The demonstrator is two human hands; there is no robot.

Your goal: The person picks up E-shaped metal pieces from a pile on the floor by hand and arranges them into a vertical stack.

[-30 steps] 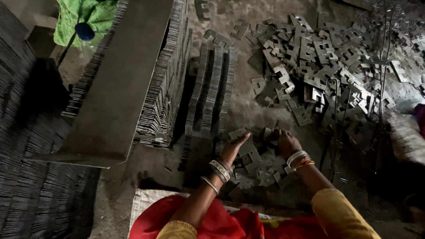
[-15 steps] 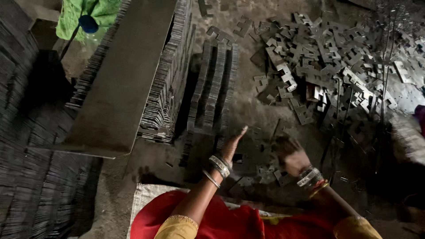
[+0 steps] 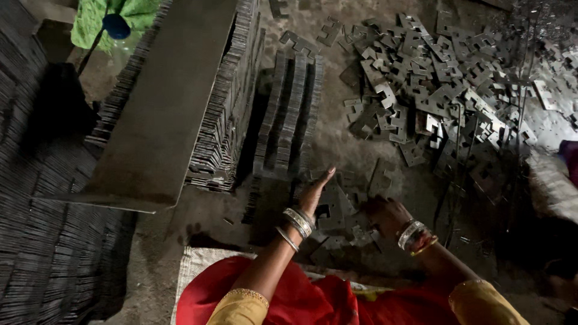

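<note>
Your left hand (image 3: pixel 314 191) is flat with fingers spread, resting against the row of stacked plates (image 3: pixel 288 114); keep it firm there as a stop. Your right hand (image 3: pixel 385 215) lies curled on the loose plates (image 3: pixel 337 210) in front of you; I cannot tell if it pinches one. Compared with a second ago, both hands are now further apart.

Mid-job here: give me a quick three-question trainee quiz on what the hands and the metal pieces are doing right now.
1. True or false: the left hand is flat and open, fingers extended beside the upright stack of stamped plates.
2. Where does the right hand rest? A) on the green cloth B) on flat metal pieces on the floor C) on the long steel slab
3. Fill in: the loose pile of stampings lies to the person's front-____.

Key: 1 true; 2 B; 3 right.
</note>
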